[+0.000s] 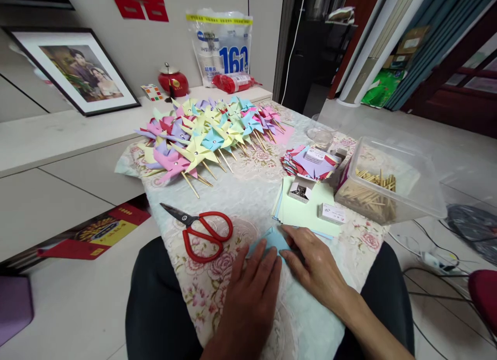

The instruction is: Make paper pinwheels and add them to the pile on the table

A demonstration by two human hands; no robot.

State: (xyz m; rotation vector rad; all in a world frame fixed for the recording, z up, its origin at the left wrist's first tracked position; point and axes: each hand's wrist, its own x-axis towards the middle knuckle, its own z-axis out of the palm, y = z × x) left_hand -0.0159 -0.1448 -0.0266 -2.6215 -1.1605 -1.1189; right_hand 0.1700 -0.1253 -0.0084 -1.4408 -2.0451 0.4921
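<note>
Under my hands, on the flowered tablecloth [205,308], lies a folded piece of light blue paper [275,239]. My left hand [252,287] presses on it with its fingers stretched flat. At the paper's right edge, my right hand [316,261] pinches it between thumb and fingers; part of the paper is hidden beneath the hands. Scissors with red handles [200,233] rest to the left, blades a little apart. Just beyond my right hand is a stack of pale green and blue sheets [310,215], bearing an open small box of metal pins [300,191] and a closed white box [332,213].
Many finished paper pinwheels [209,137] on sticks lie at the table's far left. Purple and red paper squares [310,161] sit behind the stack. A clear plastic bin of wooden sticks [388,179] stands at the right edge. Cables [430,277] run along the floor.
</note>
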